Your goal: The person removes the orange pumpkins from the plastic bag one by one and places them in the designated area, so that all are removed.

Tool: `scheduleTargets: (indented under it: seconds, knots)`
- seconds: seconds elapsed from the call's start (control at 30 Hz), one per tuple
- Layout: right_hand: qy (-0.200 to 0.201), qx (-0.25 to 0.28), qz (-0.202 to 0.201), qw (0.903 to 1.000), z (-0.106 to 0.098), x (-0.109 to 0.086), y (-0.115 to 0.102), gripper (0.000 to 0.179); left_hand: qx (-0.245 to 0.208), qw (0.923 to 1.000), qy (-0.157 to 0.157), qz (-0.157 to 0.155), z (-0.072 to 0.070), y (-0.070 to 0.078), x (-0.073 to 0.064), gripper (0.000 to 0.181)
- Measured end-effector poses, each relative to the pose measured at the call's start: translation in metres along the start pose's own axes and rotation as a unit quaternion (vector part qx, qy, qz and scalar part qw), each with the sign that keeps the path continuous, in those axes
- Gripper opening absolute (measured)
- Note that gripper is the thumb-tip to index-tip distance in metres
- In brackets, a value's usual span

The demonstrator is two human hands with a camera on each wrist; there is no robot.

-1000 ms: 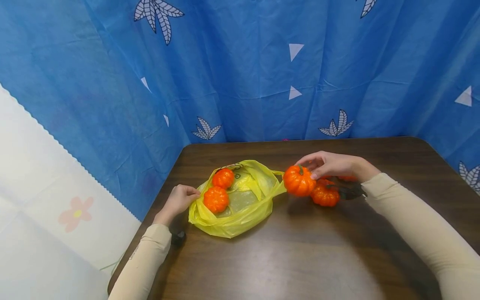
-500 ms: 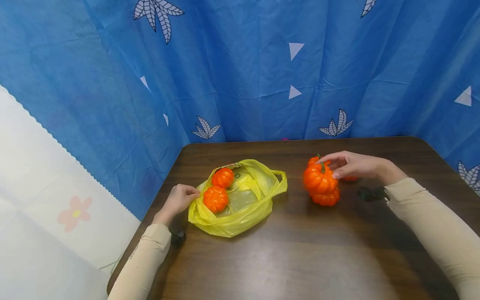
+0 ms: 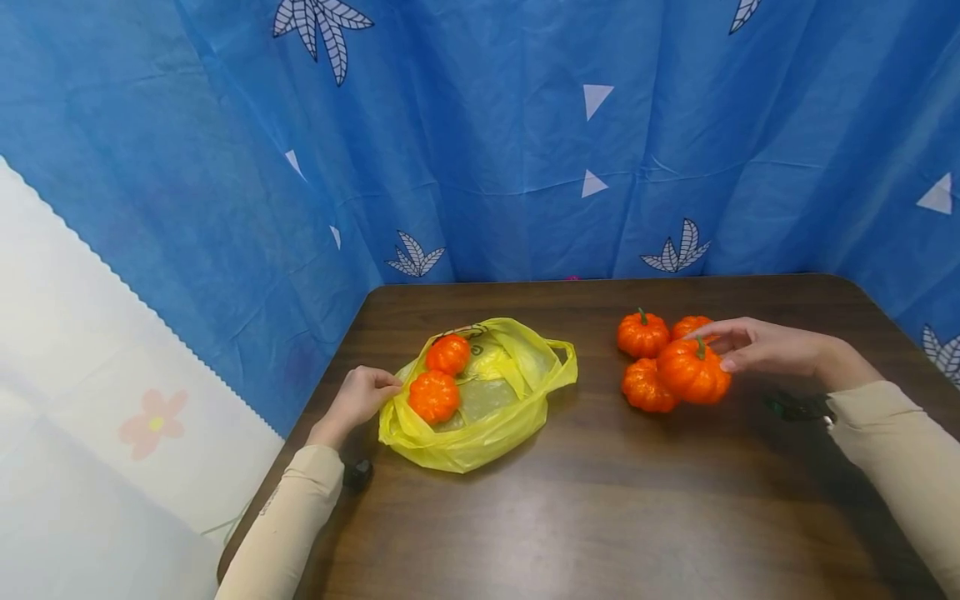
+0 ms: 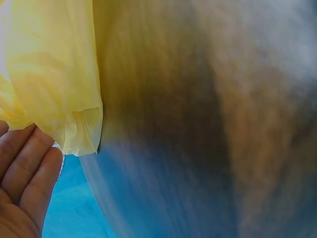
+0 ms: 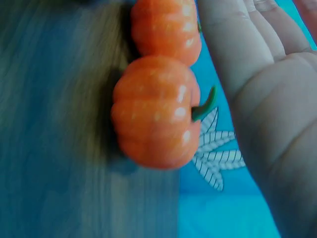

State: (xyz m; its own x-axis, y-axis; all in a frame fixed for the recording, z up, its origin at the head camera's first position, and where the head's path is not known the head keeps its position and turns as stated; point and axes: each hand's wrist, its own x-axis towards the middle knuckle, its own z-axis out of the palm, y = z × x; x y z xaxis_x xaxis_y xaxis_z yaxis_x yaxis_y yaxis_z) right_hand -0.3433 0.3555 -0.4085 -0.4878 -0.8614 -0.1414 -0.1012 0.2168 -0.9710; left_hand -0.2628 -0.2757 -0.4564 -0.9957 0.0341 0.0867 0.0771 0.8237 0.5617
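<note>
My left hand [image 3: 356, 400] pinches the left rim of a yellow plastic bag [image 3: 461, 454], which lies with its mouth spread wide. Inside the bag, at its left side, sit two small orange pumpkins, one farther back [image 3: 448, 354] and one nearer [image 3: 433, 397]. At the right, my right hand [image 3: 776, 350] grips another orange pumpkin [image 3: 692, 373] with a green stem, between thumb and fingers. Close by are three more: one behind left [image 3: 642, 335], one in front left [image 3: 647, 387] and one behind [image 3: 688, 327], partly hidden by the hand. The left wrist view shows fingers [image 4: 37, 171] against the yellow bag.
The dark wooden table [image 3: 540, 533] has a rounded far corner at the right. A blue curtain [image 3: 510, 142] with leaf and triangle prints hangs behind it. White cloth [image 3: 82, 333] with a flower print covers the left side.
My right hand has carried its pumpkin rightward, from beside the bag's handle to the cluster of pumpkins, uncovering those behind. My left hand stays at the bag's rim.
</note>
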Motion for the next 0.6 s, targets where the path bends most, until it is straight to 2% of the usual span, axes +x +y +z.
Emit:
scheduleTargets:
  seconds: [0.37, 0.6]
  knots:
    - [-0.028, 0.066, -0.012, 0.9973, -0.007, -0.027, 0.022, 0.050, -0.003, 1.0000, -0.003, -0.001, -0.002, 0.003, -0.001, 0.015]
    - [0.006, 0.040, 0.048, 0.9980, -0.011, -0.036, 0.035, 0.044, -0.001, 1.0000, -0.004, -0.003, -0.001, 0.002, 0.000, 0.014]
